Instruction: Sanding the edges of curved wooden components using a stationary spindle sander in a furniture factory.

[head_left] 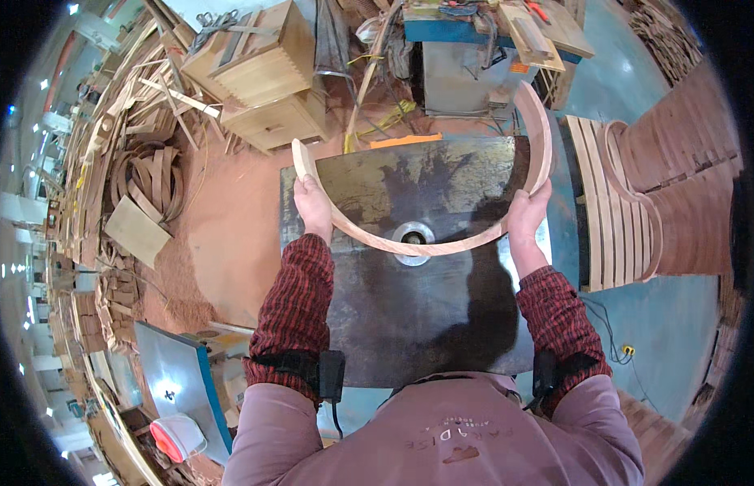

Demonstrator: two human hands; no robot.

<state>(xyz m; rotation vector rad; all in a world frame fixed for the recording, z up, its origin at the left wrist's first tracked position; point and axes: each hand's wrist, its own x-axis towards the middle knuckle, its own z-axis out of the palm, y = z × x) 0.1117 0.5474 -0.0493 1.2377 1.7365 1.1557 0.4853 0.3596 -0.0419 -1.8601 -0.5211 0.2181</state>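
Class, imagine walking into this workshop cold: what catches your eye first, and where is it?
First, the curved wooden piece, a big U-shaped arc held over the dark metal machine table at centre, with the left hand and right hand each gripping a side. Next, the stack of similar curved pieces at right, and reddish sawdust covering the floor at left.

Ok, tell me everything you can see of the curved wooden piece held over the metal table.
The curved wooden piece is a pale, smooth strip bent into a wide U, open away from the person. It looks like light bare wood with a flat face and thin edge. The left hand grips one arm, the right hand the other. Its lowest bend lies at the round spindle hole of the dark metal table; whether it touches there cannot be told.
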